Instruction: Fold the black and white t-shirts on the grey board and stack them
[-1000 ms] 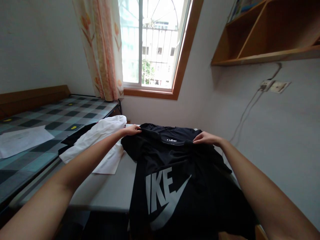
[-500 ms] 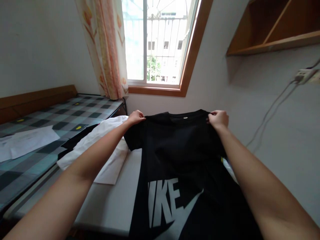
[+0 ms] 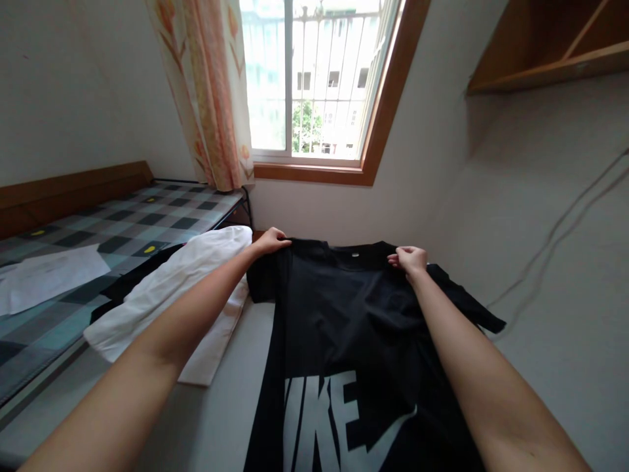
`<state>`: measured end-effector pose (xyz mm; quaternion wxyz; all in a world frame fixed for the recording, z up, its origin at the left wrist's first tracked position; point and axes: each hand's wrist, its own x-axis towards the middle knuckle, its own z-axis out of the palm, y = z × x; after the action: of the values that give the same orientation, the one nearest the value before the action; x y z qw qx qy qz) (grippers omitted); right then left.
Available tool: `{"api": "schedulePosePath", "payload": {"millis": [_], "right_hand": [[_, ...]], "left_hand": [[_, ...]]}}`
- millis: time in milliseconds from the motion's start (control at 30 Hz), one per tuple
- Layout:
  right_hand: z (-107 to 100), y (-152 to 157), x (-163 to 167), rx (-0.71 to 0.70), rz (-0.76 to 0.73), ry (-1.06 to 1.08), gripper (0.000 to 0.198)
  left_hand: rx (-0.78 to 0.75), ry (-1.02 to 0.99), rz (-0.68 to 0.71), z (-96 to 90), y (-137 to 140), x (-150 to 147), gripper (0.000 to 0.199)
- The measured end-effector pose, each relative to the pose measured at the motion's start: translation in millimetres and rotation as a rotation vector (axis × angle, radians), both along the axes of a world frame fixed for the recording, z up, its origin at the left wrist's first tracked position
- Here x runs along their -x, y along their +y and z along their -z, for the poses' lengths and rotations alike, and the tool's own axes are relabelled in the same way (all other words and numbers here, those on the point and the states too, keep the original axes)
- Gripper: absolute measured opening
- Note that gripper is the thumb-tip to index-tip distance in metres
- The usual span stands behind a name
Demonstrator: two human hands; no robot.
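A black T-shirt (image 3: 339, 308) with large pale lettering and a swoosh across its lower front hangs spread before me, collar away from me. Its left shoulder is pinched in my left hand (image 3: 272, 241), which is closed. My right hand (image 3: 411, 259), also closed, grips the cloth beside the collar. Beyond that hand the right sleeve sticks out toward the wall. A white garment (image 3: 196, 265) lies left of the shirt, partly covered by my left forearm. The shirt's lower end runs out of view.
Under the shirt is a pale flat surface (image 3: 230, 387). To the left stands a bed with a checked cover (image 3: 196, 203), with white papers (image 3: 54, 275) on it. A curtain (image 3: 211, 98) hangs by the barred window. A wooden shelf (image 3: 550, 75) and cables (image 3: 550, 233) are on the right wall.
My right hand has shifted inward from the right shoulder toward the collar, and the right sleeve now spreads out past it. The shirt's top edge sits slightly lower. My left hand keeps its hold.
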<state>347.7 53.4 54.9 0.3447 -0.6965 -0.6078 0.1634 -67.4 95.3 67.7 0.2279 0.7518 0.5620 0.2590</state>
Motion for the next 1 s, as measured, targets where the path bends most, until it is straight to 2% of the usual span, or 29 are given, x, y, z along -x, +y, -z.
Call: {"api": "schedulePosePath", "payload": {"millis": [100,167,200,267,400,533,600,700,800,867,933,1000], "right_hand": [[-7,27,3,-0.104,0.216,0.332,0.029],[-5,43,6,-0.134,0.25,0.486,0.035],[-1,48,8,-0.12,0.219,0.503,0.039],[13,53,12,-0.051,0.136,0.455,0.049],[44,50,18,0.052,0.056,0.278,0.063],[52,44,18,0.042,0.044,0.05,0.064],[50,42,18,-0.015,0.037,-0.009,0.066],[48,39,19,-0.033,-0.021,-0.079,0.071],[48,34,19,0.046,-0.112,-0.152,0.073],[45,31,15,0.024,-0.133,-0.215,0.067],[38,26,4,-0.025,-0.092,-0.302,0.058],[29,18,-15,-0.038,0.005,-0.408,0.049]], "left_hand": [[-0.082,-0.098,-0.03,-15.5,18,12,0.041],[-0.105,-0.069,-0.103,-17.0,27,14,0.039],[-0.093,-0.036,-0.133,-14.3,30,13,0.038],[-0.032,0.032,-0.161,-4.3,31,8,0.038],[0.148,0.134,-0.163,14.5,20,6,0.052],[0.385,0.137,-0.109,10.3,7,26,0.048],[0.428,0.064,-0.05,3.5,5,36,0.043],[0.279,0.03,-0.056,-3.1,6,42,0.041],[0.049,0.21,-0.124,-0.3,3,33,0.047],[-0.095,0.306,-0.119,6.9,-6,20,0.047],[-0.19,0.313,-0.04,17.6,-21,3,0.042],[-0.192,0.289,0.096,30.8,-39,-13,0.044]]}}
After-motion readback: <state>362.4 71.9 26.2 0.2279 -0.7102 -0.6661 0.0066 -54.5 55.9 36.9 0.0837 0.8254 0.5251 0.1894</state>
